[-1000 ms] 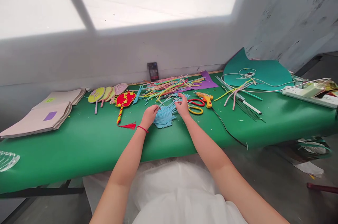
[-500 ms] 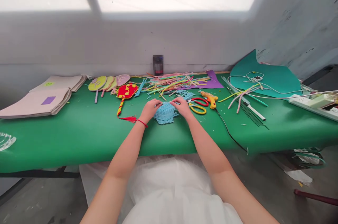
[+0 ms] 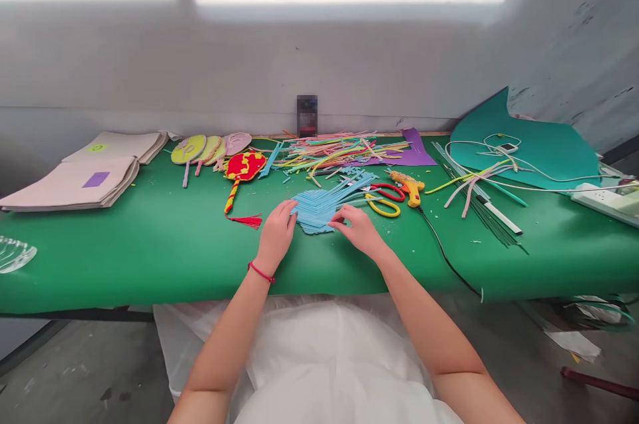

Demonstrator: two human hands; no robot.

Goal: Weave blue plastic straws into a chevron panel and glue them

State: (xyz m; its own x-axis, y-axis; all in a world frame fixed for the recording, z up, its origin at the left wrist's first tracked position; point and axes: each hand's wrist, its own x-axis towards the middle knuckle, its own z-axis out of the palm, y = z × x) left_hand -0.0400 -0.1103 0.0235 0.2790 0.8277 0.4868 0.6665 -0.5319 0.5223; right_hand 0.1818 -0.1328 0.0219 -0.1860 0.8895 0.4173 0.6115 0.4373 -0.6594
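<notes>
A light-blue panel of pipe cleaners (image 3: 315, 208), laid side by side in a V pattern, lies flat on the green table in front of me. My left hand (image 3: 278, 227) pinches its left edge, thumb and fingers close together. At the lower right edge, my right hand (image 3: 358, 229) is closed in a pinch on the panel; its fingertips partly hide that edge. Loose blue pipe cleaners (image 3: 357, 184) lie just behind the panel. Close to my right hand are scissors (image 3: 383, 206) with red and yellow handles.
A yellow glue gun (image 3: 410, 188) trails its cord over the front edge. Behind lie a heap of coloured pipe cleaners (image 3: 339, 148) and purple paper (image 3: 418, 151). Left are a red fan (image 3: 244, 164), several pastel fans (image 3: 190, 149) and cardboard sheets (image 3: 64, 183). A power strip (image 3: 606, 201) lies right.
My hands have moved from the panel's top edge down to its sides, the right one to the lower right. More of the panel's upper part shows. The view has shifted slightly.
</notes>
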